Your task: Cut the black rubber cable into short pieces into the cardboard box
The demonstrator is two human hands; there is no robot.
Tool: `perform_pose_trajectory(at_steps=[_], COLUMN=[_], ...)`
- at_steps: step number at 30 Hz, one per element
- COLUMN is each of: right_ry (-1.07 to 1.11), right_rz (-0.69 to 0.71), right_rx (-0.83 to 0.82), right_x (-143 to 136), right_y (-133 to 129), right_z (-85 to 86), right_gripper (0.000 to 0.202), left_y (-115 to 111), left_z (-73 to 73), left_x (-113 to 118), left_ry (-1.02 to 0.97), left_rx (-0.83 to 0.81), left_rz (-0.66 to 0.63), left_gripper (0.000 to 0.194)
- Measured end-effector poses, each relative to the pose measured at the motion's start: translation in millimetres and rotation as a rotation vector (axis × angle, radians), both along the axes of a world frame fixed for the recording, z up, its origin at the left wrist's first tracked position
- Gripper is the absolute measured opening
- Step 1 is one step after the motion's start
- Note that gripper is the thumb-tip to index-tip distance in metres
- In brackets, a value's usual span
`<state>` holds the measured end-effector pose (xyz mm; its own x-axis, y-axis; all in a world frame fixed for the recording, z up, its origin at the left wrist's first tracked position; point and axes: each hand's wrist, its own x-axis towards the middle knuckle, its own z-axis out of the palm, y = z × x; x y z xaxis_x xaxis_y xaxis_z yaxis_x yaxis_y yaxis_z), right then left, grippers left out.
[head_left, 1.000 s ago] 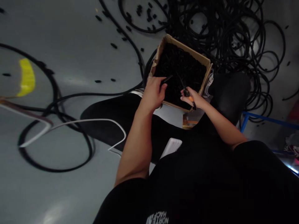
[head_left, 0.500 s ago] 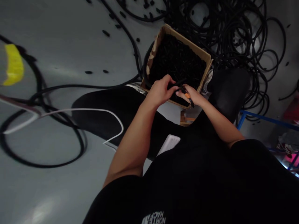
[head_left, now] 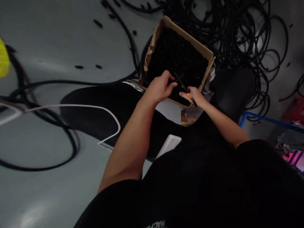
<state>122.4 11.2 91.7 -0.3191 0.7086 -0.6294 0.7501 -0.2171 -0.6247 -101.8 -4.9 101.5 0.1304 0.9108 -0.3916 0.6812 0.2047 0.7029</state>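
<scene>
Apart now by a small gap, the left hand (head_left: 160, 87) and right hand (head_left: 193, 95) were almost meeting half a second ago; the view has shifted too, leaving the box higher in it. The left hand appears to pinch a black hose (head_left: 142, 60) that comes round the left wall of the cardboard box (head_left: 192, 41). The right hand grips a cutter (head_left: 189, 95) by its orange-and-black handle, the blades slanting over the near part of the box; whether they stand apart is too dark to tell.

The likeliest trouble is a nicked left thumb or fingertip: both lie near the blades, and dark metal over dark pieces (head_left: 175, 53) makes the edge hard to judge. A weak pinch could let the hose twist and be bitten askew. A short piece flicked sideways might miss the box. A shifting leg could jog the box or drag the white cable (head_left: 95, 106) lying across it.
</scene>
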Motion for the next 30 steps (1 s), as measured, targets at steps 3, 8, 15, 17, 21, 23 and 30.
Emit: perform_pose_trajectory(at_steps=[3,8,15,17,21,23,30], right_ry=[-0.011,0.079,0.266,0.250,0.205,0.168,0.160], right_rz=[0.017,-0.004,0.039,0.068,0.143,0.170,0.155], right_rx=[0.032,-0.061,-0.031,-0.008,0.057,0.080,0.062], right_x=[5,16,21,21,20,19,14], right_y=[-1,-3,-4,-5,-7,-8,-4], right_z=[1.3,-14.0,-39.7,-41.2,-43.4,-45.2,-49.0], right_gripper=[0.043,0.032,0.027,0.031,0.034,0.033,0.026], left_y=[2,1,3,4,4,4,6], left_z=[2.3,-7.0,-20.2,-24.9,-36.2,-39.4,-35.5], left_x=[-7,-13,-14,-14,-11,-9,4], left_ry=[0.040,0.011,-0.136,-0.161,-0.185,-0.192,-0.187], left_rx=[-0.038,0.011,0.172,0.163,0.127,0.128,0.110], left_rz=[-0.026,-0.056,-0.006,0.066,0.169,0.165,0.140], left_gripper=[0.048,0.043,0.042,0.050,0.065,0.066,0.067])
